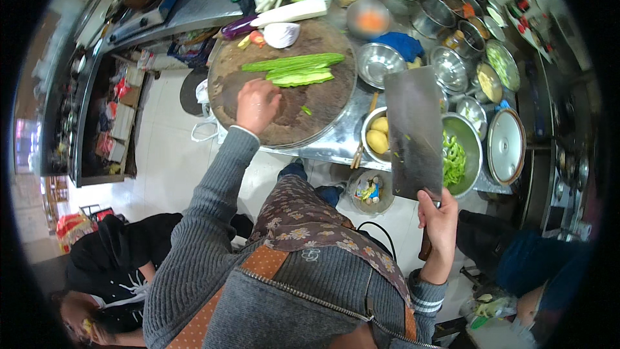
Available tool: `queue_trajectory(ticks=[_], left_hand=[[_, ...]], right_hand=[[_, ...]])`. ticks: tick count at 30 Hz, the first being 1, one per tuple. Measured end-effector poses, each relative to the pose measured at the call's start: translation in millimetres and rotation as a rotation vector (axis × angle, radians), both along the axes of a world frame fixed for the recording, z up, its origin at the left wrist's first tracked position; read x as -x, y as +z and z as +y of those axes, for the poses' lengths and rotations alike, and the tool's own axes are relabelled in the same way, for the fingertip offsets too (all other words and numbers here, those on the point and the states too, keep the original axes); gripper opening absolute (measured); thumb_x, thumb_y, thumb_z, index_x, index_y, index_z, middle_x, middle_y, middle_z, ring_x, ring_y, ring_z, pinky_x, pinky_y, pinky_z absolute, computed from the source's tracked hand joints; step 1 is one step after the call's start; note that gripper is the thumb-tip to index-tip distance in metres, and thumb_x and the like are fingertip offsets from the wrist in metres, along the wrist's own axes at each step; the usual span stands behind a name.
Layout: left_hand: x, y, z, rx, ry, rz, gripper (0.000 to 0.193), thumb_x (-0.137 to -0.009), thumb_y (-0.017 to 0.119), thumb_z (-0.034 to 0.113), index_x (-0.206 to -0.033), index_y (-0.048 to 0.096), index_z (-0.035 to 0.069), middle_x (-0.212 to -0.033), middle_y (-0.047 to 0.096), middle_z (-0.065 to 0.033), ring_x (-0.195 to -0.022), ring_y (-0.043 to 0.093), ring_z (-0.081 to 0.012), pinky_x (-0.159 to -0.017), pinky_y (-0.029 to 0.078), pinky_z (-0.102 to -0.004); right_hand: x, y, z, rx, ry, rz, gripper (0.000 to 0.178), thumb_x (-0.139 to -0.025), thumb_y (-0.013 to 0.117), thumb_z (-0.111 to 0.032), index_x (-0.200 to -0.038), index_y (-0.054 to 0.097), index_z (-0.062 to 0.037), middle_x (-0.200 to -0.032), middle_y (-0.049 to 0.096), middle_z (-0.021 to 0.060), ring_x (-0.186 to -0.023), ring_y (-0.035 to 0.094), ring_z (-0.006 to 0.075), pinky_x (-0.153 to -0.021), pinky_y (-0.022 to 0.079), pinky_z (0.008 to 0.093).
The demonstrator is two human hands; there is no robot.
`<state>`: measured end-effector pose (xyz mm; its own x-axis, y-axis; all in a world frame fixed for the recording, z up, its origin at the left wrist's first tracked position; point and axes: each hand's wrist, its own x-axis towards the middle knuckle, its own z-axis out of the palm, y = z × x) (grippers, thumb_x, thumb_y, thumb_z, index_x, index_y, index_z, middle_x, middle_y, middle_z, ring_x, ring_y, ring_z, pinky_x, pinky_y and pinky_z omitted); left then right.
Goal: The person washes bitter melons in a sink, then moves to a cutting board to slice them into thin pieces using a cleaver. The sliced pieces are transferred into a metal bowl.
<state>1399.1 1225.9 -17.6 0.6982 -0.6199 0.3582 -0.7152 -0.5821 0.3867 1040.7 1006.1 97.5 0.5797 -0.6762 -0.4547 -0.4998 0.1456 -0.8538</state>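
Gripping a cleaver (415,132) in the right hand (441,223). Curling the left hand (256,105) half-open at the near side of green gourd strips (297,63); cannot tell its contents

One cleaver (415,129), one round chopping board (316,113), one eggplant (237,28), and the wearer's two hands (258,105) (442,223).

knit: grey ribbed sweater (210,174) with a silver metal zipper (298,293)
print: brown cloth apron (303,213) with white daisies
dots: orange-brown fabric straps (266,261), pale spots
stripes: grey right cuff (427,294), white bands
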Motion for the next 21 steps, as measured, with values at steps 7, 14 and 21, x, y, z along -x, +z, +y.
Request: queue_trajectory(ticks=[7, 14, 21], left_hand=[[-40, -24, -37, -0.134, -0.059, -0.017, 0.052, -0.071, 0.075, 0.022, -0.118, 0.058, 0.008, -0.116, 0.056, -0.0116, -0.111, 0.05, -0.0304, -0.094, 0.039, -0.0428], [-65, -33, -31, -0.174, -0.427, -0.036, 0.046, -0.068, 0.076, 0.018, -0.107, 0.056, 0.005, -0.1, 0.054, -0.0131, -0.1, 0.052, -0.0306, -0.085, 0.042, -0.042], [-99, -24, 58, -0.374, -0.328, -0.233, 0.057, -0.077, 0.056, 0.006, -0.132, 0.05, 0.02, -0.1, 0.055, -0.0078, -0.097, 0.052, -0.0235, -0.084, 0.04, -0.0387]], right_hand=[[-71, -12, 32, -0.005, 0.075, 0.046, 0.012, -0.091, 0.061, -0.012, -0.09, 0.056, -0.0011, -0.056, 0.049, -0.0013, -0.043, 0.041, 0.005, -0.039, 0.033, 0.0214], [-96, -17, 52, 0.01, 0.031, 0.064, 0.012, -0.091, 0.061, -0.009, -0.097, 0.057, 0.0006, -0.064, 0.052, -0.0001, -0.048, 0.044, 0.0041, -0.039, 0.035, 0.0203], [-135, -18, 77, 0.078, 0.062, 0.165, 0.012, -0.091, 0.061, -0.01, -0.096, 0.058, 0.0008, -0.063, 0.053, -0.0009, -0.048, 0.043, 0.0033, -0.04, 0.034, 0.0201]])
